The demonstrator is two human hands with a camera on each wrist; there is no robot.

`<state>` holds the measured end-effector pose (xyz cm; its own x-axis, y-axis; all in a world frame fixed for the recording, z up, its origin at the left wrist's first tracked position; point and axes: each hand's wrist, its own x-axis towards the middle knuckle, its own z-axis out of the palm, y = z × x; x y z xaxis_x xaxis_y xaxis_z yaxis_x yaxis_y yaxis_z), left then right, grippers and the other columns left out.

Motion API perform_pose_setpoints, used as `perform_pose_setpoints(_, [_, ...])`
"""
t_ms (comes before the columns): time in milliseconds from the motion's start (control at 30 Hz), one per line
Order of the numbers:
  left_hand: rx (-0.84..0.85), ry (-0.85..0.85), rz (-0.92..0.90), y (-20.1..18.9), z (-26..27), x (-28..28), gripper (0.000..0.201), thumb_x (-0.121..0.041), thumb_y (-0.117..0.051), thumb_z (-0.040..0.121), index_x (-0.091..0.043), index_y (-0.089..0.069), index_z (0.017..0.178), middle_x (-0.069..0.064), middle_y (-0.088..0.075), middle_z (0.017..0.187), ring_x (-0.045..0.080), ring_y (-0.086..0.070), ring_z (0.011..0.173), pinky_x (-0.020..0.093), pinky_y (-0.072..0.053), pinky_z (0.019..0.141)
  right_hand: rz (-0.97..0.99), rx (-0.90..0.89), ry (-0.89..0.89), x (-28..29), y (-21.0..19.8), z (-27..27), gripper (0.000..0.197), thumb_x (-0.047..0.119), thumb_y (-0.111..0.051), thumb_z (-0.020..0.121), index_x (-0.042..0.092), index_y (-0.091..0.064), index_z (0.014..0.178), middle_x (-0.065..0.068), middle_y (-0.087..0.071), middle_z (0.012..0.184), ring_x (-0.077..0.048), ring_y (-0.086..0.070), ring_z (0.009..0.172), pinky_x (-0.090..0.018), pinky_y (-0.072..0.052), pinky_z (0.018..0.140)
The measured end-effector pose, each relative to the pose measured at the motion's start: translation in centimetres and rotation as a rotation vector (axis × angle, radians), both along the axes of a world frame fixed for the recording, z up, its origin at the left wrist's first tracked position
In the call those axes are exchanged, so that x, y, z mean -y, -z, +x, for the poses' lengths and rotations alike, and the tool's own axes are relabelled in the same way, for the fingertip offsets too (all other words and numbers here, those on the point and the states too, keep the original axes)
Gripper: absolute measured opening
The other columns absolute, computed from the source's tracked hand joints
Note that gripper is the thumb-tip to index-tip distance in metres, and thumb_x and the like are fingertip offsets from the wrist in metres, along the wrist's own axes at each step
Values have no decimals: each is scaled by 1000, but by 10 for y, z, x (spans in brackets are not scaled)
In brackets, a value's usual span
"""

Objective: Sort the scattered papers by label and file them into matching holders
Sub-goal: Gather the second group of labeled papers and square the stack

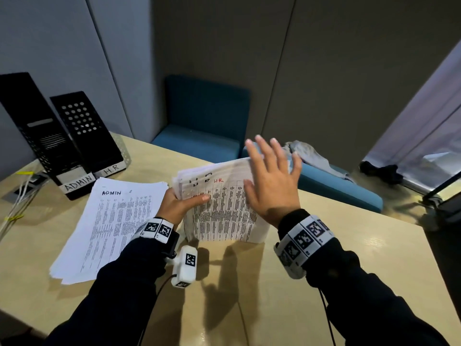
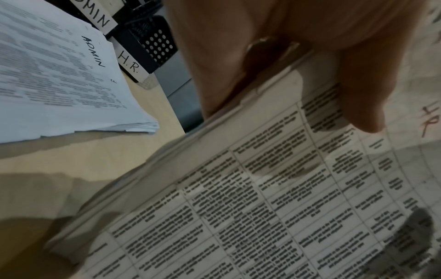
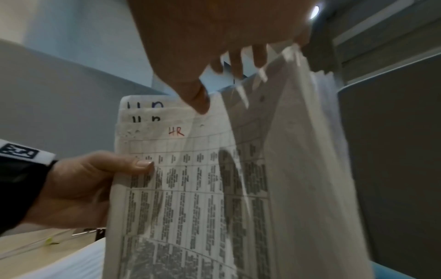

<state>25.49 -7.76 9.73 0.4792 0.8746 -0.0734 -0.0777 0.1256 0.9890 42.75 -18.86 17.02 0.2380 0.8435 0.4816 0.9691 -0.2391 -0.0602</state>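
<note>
A stack of HR-labelled sheets (image 1: 219, 208) stands on its lower edge on the table, upright and slightly fanned. My left hand (image 1: 178, 203) grips its left edge, thumb across the front page (image 3: 190, 188). My right hand (image 1: 272, 181) is spread open with straight fingers in front of the stack's right side, near the top edge; whether it touches is unclear. The printed table and red HR mark fill the left wrist view (image 2: 262, 198). An ADMIN-labelled pile (image 1: 112, 226) lies flat to the left. Two black holders stand at the back left, tagged ADMIN (image 1: 78, 185) and HR (image 1: 111, 169).
The wooden table (image 1: 324, 258) ends at the right, where the floor drops away. A blue seat (image 1: 199, 126) with a grey cloth (image 1: 311, 153) sits behind the table. White cables (image 1: 15, 203) run along the left edge.
</note>
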Motion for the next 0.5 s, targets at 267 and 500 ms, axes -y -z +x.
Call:
perform_pose_setpoints(267, [88, 96, 35, 3, -5, -6, 39, 3, -75, 71, -22, -73, 101, 10, -72, 110, 25, -67, 108, 44, -47, 98, -206, 77, -44, -14, -2, -19, 78, 25, -51, 78, 21, -20, 149, -4, -27, 154, -27, -16, 146, -55, 13, 111])
perform_pose_setpoints(500, [13, 113, 48, 11, -5, -11, 44, -5, -77, 65, -17, -67, 106, -1, -75, 101, 14, -69, 100, 30, -53, 91, -234, 123, -183, -31, -12, -25, 21, 4, -58, 76, 19, -57, 91, 1, -63, 87, -27, -59, 85, -34, -29, 70])
